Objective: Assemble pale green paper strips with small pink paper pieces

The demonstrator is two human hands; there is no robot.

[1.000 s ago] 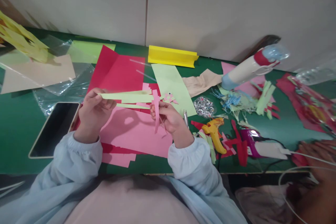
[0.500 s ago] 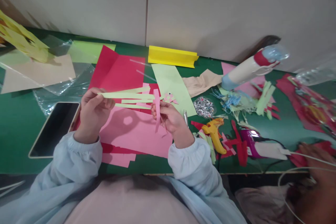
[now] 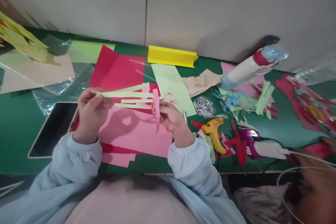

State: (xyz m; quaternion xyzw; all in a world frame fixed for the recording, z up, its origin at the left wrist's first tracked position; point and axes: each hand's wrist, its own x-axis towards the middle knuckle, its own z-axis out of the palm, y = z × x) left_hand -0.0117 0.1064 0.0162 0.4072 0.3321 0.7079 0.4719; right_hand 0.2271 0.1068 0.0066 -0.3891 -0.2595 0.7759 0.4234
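Left hand (image 3: 93,110): thumb and finger pinched on splayed green strips (image 3: 128,94) | Right hand (image 3: 169,117): fingers closed on upright pink strip (image 3: 156,106) | Step, seemingly: arranging strips between hands; next move likely calls for light, steady pinching | Strips: thin, matte, straight-edged paper, over smooth pink sheet (image 3: 136,134) | Outward: creased red sheet (image 3: 118,66), glossy phone (image 3: 54,131), hard yellow glue gun (image 3: 216,136)

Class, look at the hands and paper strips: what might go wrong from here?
The long green strip, pinched at one end by the left hand, might slip or tear if pulled. The pink strip in the right hand could crease. The right sleeve looks close to the yellow glue gun and might knock it.
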